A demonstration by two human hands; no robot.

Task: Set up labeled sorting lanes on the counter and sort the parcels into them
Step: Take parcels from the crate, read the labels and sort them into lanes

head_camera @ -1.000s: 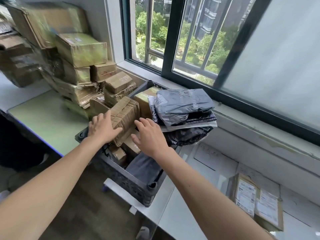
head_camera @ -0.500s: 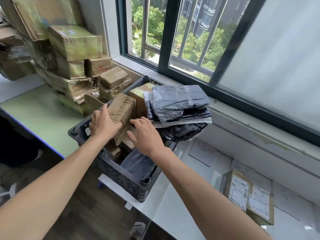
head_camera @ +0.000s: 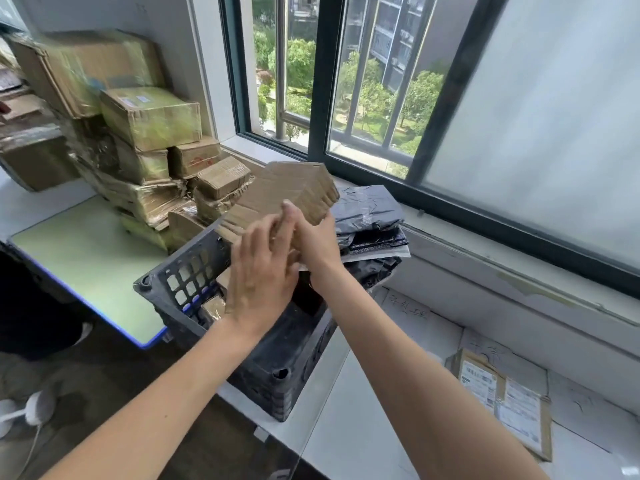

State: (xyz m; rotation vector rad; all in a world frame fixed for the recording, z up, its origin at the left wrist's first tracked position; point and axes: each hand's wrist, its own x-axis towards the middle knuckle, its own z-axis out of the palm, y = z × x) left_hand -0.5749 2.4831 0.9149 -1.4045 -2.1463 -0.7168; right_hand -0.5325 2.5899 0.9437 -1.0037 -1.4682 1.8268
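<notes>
A taped brown cardboard parcel point(head_camera: 291, 188) is held tilted above the dark plastic crate point(head_camera: 277, 375). My right hand point(head_camera: 313, 237) grips the parcel from below and at its near side. My left hand point(head_camera: 261, 271) lies flat against the parcel's near end, fingers spread, just above the crate. Grey and black poly mailer bags point(head_camera: 370, 216) are piled on the crate's far side. Small cardboard parcels show through the crate's grid wall. On the white counter point(head_camera: 346, 427) to the right lies a flat brown parcel point(head_camera: 502, 400) with two white shipping labels.
A tall stack of taped cardboard boxes point(head_camera: 138, 140) stands at the back left on a pale green table point(head_camera: 86, 258) with a blue edge. A window with bars runs along the back above a worn sill point(head_camera: 519, 271). Paper sheets with writing point(head_camera: 408, 310) lie on the counter.
Both hands have lifted the brown parcel up out of the crate; it was resting inside among the other parcels before. The left hand has moved right, close to the right hand.
</notes>
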